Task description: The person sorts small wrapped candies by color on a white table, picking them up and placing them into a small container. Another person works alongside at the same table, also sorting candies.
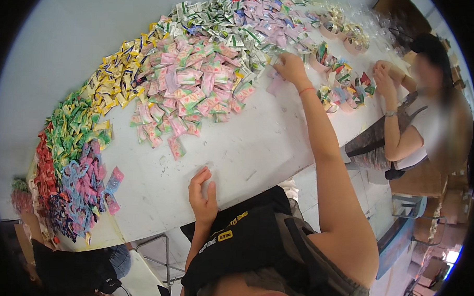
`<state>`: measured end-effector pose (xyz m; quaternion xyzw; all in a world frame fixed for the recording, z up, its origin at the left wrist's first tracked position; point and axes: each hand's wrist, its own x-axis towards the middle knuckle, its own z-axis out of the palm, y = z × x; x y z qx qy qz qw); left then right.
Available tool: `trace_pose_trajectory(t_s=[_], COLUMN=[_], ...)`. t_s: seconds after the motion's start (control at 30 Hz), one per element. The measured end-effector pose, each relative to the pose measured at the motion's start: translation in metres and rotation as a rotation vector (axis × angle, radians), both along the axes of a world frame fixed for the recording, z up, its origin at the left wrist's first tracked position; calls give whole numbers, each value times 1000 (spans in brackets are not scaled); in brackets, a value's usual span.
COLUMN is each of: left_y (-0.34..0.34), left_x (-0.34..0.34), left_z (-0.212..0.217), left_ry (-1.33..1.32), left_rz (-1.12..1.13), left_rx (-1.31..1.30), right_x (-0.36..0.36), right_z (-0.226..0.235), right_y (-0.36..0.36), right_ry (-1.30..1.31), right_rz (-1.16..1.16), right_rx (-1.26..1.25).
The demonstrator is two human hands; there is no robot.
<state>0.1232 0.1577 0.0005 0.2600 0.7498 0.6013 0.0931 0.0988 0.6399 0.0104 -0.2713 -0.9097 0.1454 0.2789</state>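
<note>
Right hand reaches far across the white table, fingers closed on a pale pink packet beside the green-and-white packets. Left hand rests open at the near edge. Stretched so far, a sweep of that arm could likely scatter the pink packets.

White bench covered in small wrapped sachets sorted by colour: pink pile, yellow pile, green pile, silver-green pile. Left hand rests flat near the bench edge, fingers spread; right hand reaches far out, touching the silver-green sachets. Another person sits at the right beside round pink trays of sachets.
</note>
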Motion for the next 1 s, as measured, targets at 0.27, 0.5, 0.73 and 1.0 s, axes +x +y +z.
trace_pose_trajectory(t_s=[0.27,0.5,0.73,1.0], left_y=[0,0,-1,0], left_x=[-2,-1,-1,-1], left_z=[5,11,8,8], left_ry=[122,158,135,166], left_rz=[9,-8,-6,2], left_rx=[-49,-112,-86,-86], right_x=[28,66,60,61], right_z=[42,30,16,9], right_y=[-46,-85,-77,-115], right_ry=[-20,-176,-52,0], right_rz=[93,393,494,432], right_rx=[-113,57,224,47])
